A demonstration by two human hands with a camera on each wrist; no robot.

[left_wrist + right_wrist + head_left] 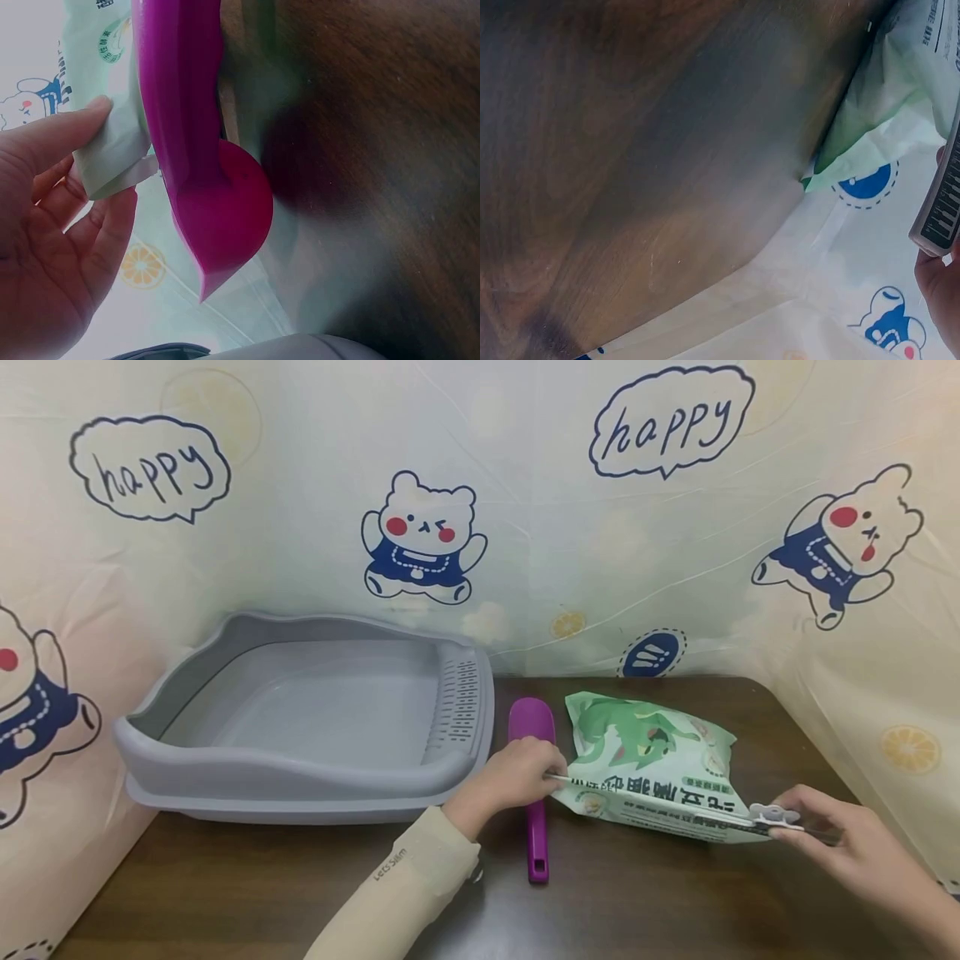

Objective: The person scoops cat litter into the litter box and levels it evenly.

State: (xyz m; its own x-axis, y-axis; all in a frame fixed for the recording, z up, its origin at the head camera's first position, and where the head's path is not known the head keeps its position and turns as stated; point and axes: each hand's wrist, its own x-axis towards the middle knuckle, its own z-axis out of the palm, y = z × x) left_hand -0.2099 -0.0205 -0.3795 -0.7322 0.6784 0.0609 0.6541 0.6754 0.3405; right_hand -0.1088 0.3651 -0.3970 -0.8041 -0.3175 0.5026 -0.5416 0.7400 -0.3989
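A green and white printed bag of cat litter (652, 743) lies on the table, its folded mouth edge facing the person. My left hand (517, 770) pinches the left corner of that edge between thumb and fingers; the left wrist view shows the folded bag corner (112, 161) in its grasp. At the right end, my right hand (847, 831) holds a long bag sealing clip with a grey cloud-shaped piece (775, 816). In the right wrist view, the clip (939, 210) has a dark panel with pale marks. Below the left hand lies a purple scoop (531, 720), partly covered by it.
A grey litter box (300, 781) with high wavy walls and a slotted ledge stands at the left, close to the scoop. The brown wooden table (637, 902) meets a printed cloth backdrop (525, 527) at the back and sides.
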